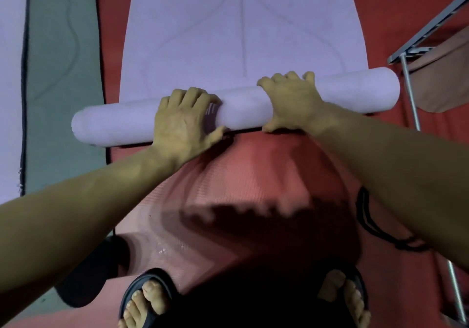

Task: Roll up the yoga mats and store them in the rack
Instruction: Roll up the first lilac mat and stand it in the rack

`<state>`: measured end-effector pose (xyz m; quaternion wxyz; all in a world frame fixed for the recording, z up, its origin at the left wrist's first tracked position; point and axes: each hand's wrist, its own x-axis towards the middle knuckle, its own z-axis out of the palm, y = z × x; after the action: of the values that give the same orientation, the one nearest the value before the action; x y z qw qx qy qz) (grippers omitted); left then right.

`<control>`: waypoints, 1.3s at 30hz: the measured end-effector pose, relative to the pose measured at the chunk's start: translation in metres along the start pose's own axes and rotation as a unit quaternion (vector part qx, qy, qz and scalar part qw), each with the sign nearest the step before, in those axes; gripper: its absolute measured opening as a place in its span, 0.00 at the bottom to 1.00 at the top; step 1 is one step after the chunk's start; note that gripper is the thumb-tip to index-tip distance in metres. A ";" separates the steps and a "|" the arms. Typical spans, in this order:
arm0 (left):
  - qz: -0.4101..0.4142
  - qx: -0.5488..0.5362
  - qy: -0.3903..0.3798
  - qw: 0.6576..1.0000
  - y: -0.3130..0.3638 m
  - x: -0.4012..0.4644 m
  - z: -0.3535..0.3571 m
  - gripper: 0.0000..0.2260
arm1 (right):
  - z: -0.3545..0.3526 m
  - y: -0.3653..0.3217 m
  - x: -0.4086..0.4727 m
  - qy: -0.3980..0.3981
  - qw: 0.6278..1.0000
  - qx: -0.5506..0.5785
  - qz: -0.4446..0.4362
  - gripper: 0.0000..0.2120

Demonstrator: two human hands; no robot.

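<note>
A: Where's the mat [241, 35]?
B: Lavender, half rolled on red floor; roll [238, 110] mid-floor.
A: Hands?
B: Left hand [181, 122] and right hand [291, 101], fingers curled over roll, thumbs underneath.
A: Handling?
B: Probably soft, light, springy; grip near the ends.

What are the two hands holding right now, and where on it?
Both grip the rolled part of the lilac yoga mat: left hand left of its middle, right hand right of it.
</note>
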<state>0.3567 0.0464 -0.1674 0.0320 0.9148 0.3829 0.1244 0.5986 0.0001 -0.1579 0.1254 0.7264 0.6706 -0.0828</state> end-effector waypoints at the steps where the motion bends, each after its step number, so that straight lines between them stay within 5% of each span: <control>1: 0.000 0.014 -0.009 1.000 0.001 -0.001 0.004 0.30 | -0.006 0.003 0.004 -0.018 1.000 0.005 -0.012 0.45; 5: 0.004 0.029 -0.021 0.999 0.003 -0.019 0.008 0.41 | -0.020 0.000 0.004 -0.101 0.992 0.056 -0.042 0.43; 17: 0.064 0.030 -0.047 0.996 0.010 -0.088 0.004 0.39 | -0.011 -0.026 -0.051 -0.315 0.934 0.154 -0.068 0.38; 21: 0.068 0.019 -0.074 0.995 -0.002 -0.071 0.005 0.41 | -0.002 -0.023 -0.064 -0.207 0.963 0.166 -0.045 0.46; 25: 0.064 -0.003 -0.171 0.983 -0.018 -0.037 0.001 0.47 | 0.014 -0.022 -0.116 0.097 0.982 0.157 -0.035 0.35; 27: 0.042 -0.019 -0.252 0.967 -0.022 -0.017 -0.007 0.49 | 0.027 -0.024 -0.140 0.160 0.980 0.120 -0.015 0.35; 31: 0.009 -0.051 -0.352 0.935 -0.024 0.010 -0.014 0.49 | 0.049 -0.035 -0.155 0.134 0.989 0.056 0.001 0.46; 36: 0.052 -0.020 -0.153 0.987 -0.014 0.000 -0.015 0.44 | 0.056 -0.030 -0.116 0.081 0.996 0.004 0.026 0.64; 39: 0.034 0.068 -0.165 0.983 0.002 -0.008 -0.003 0.53 | 0.046 -0.018 -0.078 0.070 0.997 0.002 0.042 0.65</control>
<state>0.3519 0.0386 -0.1654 0.0286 0.9352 0.3489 -0.0537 0.5766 -0.0861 -0.1804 0.0802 0.7583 0.6464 -0.0277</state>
